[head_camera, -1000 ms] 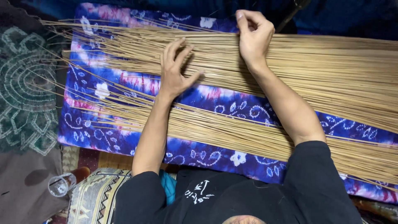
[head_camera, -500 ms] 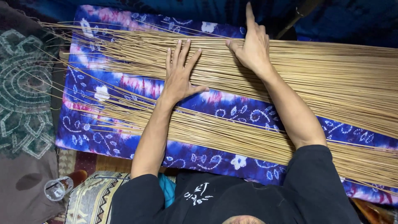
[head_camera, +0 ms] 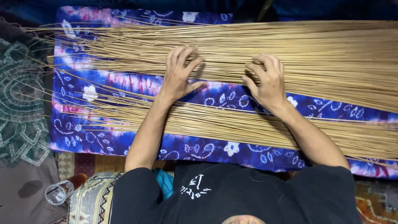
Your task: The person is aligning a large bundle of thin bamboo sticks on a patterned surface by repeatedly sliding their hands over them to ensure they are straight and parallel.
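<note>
A wide layer of thin tan sticks [head_camera: 315, 54] lies across a blue and purple tie-dye cloth [head_camera: 103, 139]. A second, thinner band of sticks [head_camera: 232, 126] runs nearer to me, with a strip of cloth showing between the two. My left hand [head_camera: 178, 76] rests flat on the near edge of the upper layer, fingers spread. My right hand [head_camera: 267, 83] sits on the same edge further right, its fingers curled like a claw onto the sticks. Neither hand holds anything.
Loose stick tips fan out past the cloth at the left [head_camera: 45, 45]. A dark green patterned mat [head_camera: 18, 108] lies to the left. A clear glass [head_camera: 58, 193] and a patterned cushion [head_camera: 89, 199] sit at the lower left beside my black shirt.
My right hand has come from the far edge of the stick layer down to its near edge, with its fingers now curled. My left hand has shifted slightly nearer to me.
</note>
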